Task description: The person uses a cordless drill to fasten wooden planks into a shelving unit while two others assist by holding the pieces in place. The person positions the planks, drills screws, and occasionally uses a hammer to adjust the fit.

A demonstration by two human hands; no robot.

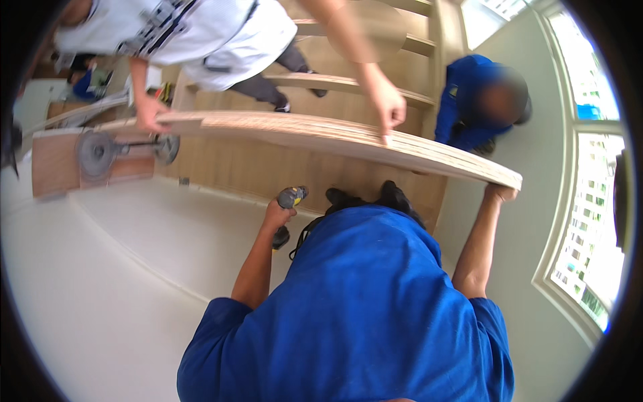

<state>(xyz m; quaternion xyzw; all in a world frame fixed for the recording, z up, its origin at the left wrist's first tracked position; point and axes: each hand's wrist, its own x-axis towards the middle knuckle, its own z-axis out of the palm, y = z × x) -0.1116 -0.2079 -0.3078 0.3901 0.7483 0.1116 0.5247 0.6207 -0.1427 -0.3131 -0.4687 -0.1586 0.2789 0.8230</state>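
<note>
- The long curved strip of laminated wood (321, 137) ran across the view from the upper left down to the right, held up on edge above the stair treads (348, 84). It looked positioned rather than fastened: four hands were on it, so the fixing seemed left to do.
- The person in the blue shirt (362, 301) stood below the strip, facing the stairs.
- A second person in a white top (201, 33) leaned down from the stairs, one hand (151, 110) gripping the strip's left part, the other hand (388, 107) pressing fingertips on its top edge near the middle.
- A third person in blue (479, 100) crouched beyond the strip's right end, beside the wall (509, 254).
- A clamp-like tool with round discs (100, 151) sat at the strip's left end.
- The right hand (501, 194) was closed under the strip's lower right end, holding it up.
- The left hand (278, 218) was wrapped around a yellow-and-black power driver (289, 208), tip up, just below the strip and not touching it.
</note>
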